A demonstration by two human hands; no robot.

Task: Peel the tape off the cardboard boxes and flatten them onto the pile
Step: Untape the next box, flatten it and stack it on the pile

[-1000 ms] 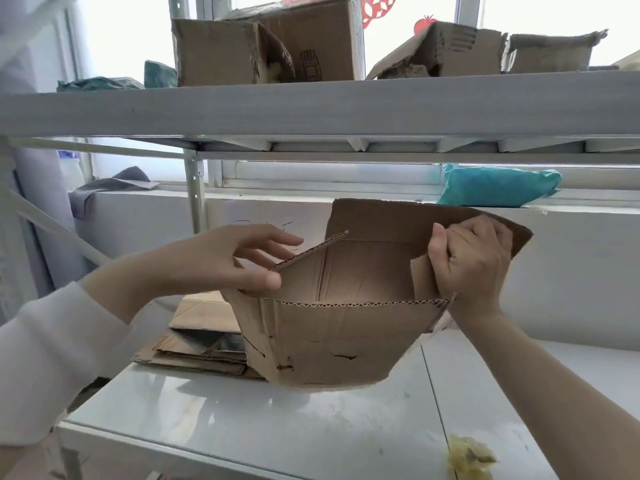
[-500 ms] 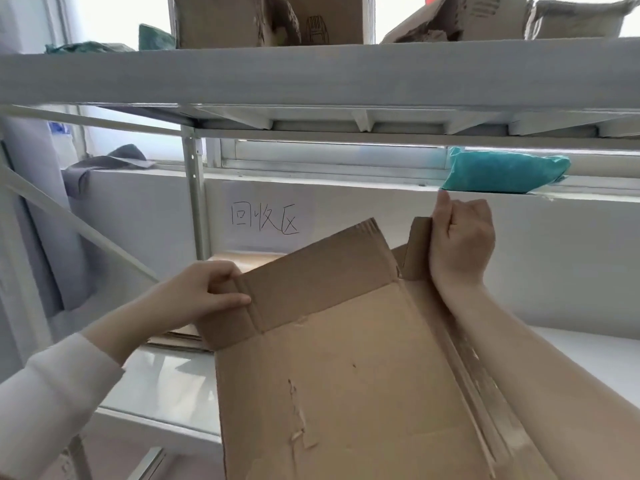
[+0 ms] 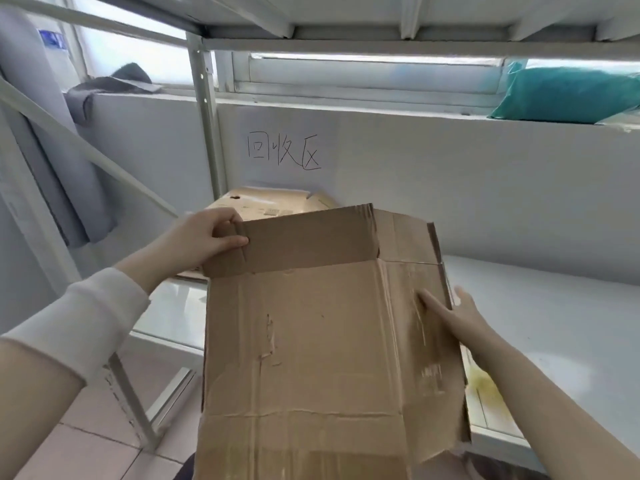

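Note:
A brown cardboard box (image 3: 311,341), pressed nearly flat, fills the lower middle of the head view and tilts up toward me. My left hand (image 3: 204,240) pinches its top-left flap corner. My right hand (image 3: 453,313) lies open against the box's right edge, fingers spread, thumb on the front face. Behind the box, a pile of flattened cardboard (image 3: 270,204) lies on the white shelf against the wall, partly hidden by the box.
The white shelf surface (image 3: 536,323) extends to the right. A shelf upright (image 3: 204,126) stands behind my left hand, with a shelf deck overhead. A teal bag (image 3: 568,95) lies on the window ledge. A grey roll (image 3: 52,150) leans at left. Handwriting marks the wall.
The box has flattened further and dropped lower. My right hand let go of the top-right flap and moved down to the right edge, now open. My left hand still holds the top-left flap.

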